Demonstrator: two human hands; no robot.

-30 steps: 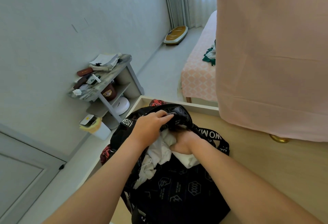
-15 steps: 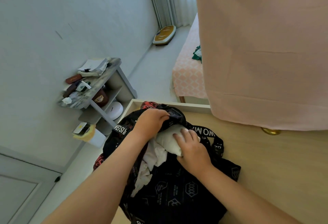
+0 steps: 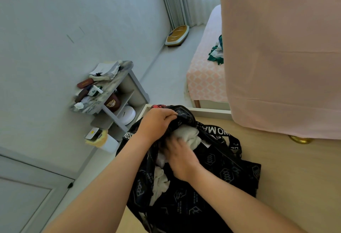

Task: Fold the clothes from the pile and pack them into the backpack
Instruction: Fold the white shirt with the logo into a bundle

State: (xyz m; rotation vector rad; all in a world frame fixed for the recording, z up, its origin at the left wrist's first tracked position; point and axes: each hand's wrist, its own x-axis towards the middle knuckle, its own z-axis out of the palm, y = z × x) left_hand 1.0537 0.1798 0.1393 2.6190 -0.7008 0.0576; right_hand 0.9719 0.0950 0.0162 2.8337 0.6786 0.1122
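My left grip [image 3: 158, 122] holds the upper rim of the black backpack [image 3: 212, 177] on the worktop [image 3: 295, 177], while the white garment [image 3: 191, 136] lies in its mouth, just beyond my nearer right grip [image 3: 181, 156], which is too blurred for me to judge flat or curled.

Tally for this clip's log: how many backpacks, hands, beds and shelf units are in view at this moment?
backpack: 1
hands: 2, the left hand gripping the backpack's rim, the right hand at its opening
bed: 1
shelf unit: 1
total: 5
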